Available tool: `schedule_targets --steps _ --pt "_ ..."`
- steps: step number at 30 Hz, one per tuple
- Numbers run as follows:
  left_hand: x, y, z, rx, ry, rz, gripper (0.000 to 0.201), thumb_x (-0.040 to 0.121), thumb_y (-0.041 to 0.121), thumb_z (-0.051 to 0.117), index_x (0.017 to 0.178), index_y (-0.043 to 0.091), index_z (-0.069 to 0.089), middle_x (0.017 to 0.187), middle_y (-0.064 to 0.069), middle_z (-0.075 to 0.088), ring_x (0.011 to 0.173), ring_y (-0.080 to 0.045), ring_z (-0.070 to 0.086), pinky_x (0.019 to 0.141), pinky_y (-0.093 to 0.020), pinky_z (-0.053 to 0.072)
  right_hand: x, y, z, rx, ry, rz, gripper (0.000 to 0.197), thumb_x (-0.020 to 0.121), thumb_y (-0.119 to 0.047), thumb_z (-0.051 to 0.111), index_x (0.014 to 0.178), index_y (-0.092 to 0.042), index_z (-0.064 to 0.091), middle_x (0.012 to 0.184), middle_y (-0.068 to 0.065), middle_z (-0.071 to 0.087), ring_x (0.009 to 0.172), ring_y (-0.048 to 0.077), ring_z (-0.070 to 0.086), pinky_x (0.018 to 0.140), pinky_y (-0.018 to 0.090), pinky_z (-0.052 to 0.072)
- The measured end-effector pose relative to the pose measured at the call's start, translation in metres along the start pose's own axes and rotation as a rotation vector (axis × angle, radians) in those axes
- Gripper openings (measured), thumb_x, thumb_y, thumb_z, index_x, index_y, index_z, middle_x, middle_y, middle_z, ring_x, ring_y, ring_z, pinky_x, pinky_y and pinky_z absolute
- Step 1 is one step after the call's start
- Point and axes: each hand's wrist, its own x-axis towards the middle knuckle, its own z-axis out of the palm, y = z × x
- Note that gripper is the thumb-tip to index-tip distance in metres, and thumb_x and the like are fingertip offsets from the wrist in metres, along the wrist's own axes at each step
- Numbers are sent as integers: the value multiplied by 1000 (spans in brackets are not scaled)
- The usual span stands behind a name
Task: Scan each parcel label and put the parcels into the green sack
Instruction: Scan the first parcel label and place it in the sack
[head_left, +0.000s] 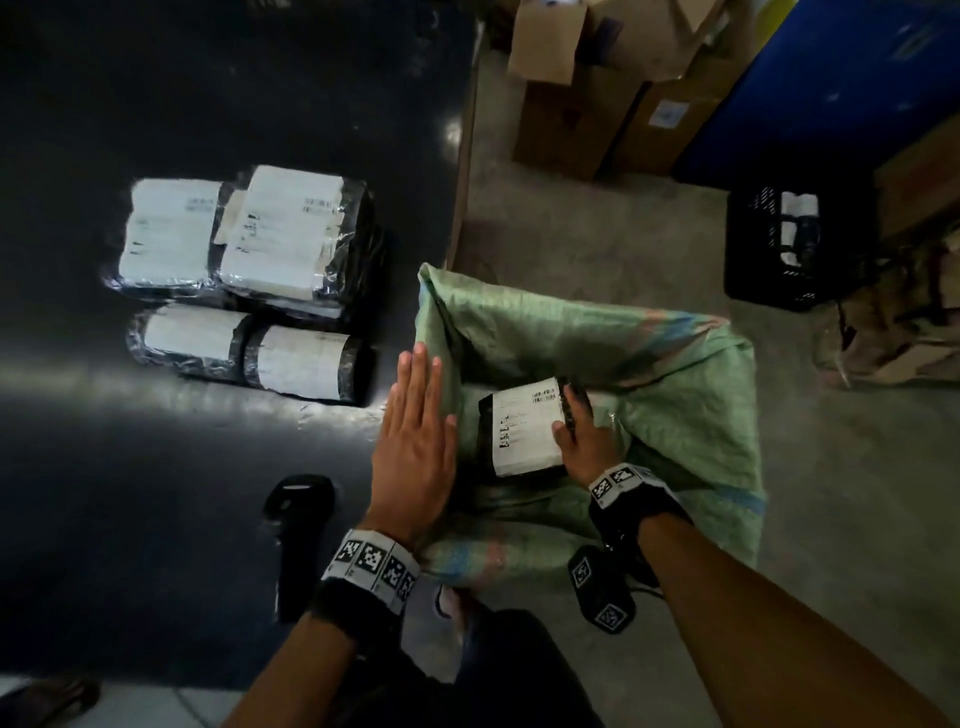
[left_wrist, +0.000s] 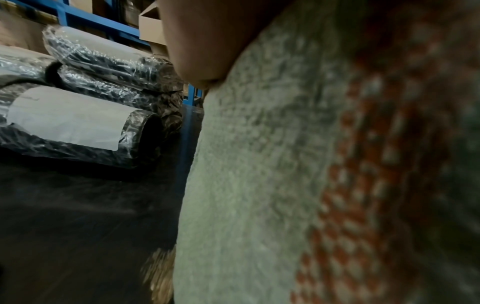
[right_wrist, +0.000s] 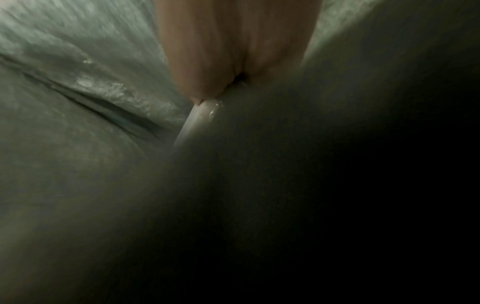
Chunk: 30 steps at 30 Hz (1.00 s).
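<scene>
The green sack (head_left: 649, 364) stands open on the floor just beside the right edge of the dark bench (head_left: 156, 493), mouth up, so parcels can go straight off the bench into it. The left hand (head_left: 413, 447) lies flat, fingers straight and together, against the sack's left rim; the likely reason is to push the cloth back and hold the mouth wide. The left wrist view shows the woven sack cloth (left_wrist: 246, 185) right against that hand, holding nothing.

The right hand (head_left: 582, 436) is inside the sack's mouth, gripping one parcel (head_left: 524, 426) by its right side, thumb on the white label, fingers over the far edge. The parcel sits label up, below the rim, between the two hands, and is apart from the left hand. Judging by this, it is being lowered in, not yet let go. The right wrist view is dark and only shows fingers (right_wrist: 221, 61) on a pale edge, deep in the sack.

Left of the sack, four wrapped parcels (head_left: 244, 280) wait on the bench, labels up for easy scanning, well apart from both hands. A black scanner (head_left: 298, 540) lies on the bench just left of the left wrist, within reach, untouched.

Beyond the sack, cardboard boxes (head_left: 597, 93) and a black crate (head_left: 789, 244) stand on the floor.
</scene>
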Motion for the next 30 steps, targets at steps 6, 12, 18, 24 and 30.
schedule_targets --steps 6,12,18,24,30 --pt "-1 4 -3 -26 -13 2 59 106 19 33 161 0 20 172 -15 9 161 -30 5 130 -47 17 7 5 6 -25 -104 4 61 104 -25 41 157 -31 13 165 -5 13 134 38 44 114 43 33" --pt "1 6 -3 -22 -23 -8 62 105 15 40 161 0 19 172 -16 8 161 -30 5 128 -51 20 25 -26 -4 -49 -120 15 61 104 -26 41 156 -36 10 159 13 30 127 45 47 107 45 41" --pt "1 6 -4 3 -37 -22 63 105 13 41 161 -1 18 172 -16 7 161 -30 4 128 -50 19 46 -20 37 62 -4 -3 63 103 -22 41 157 -32 11 164 7 18 132 44 41 108 42 34" --pt "0 15 -3 -18 -52 -44 66 104 7 48 161 -1 17 172 -16 6 161 -30 2 130 -47 14 65 4 65 108 41 -2 63 102 -19 41 157 -32 12 163 11 19 135 42 36 106 43 34" --pt "6 19 0 -32 -78 -72 66 104 7 47 161 -2 15 172 -16 5 161 -29 1 129 -50 17 84 15 93 236 124 -105 68 98 -5 42 157 -21 13 165 5 11 141 37 28 112 39 23"
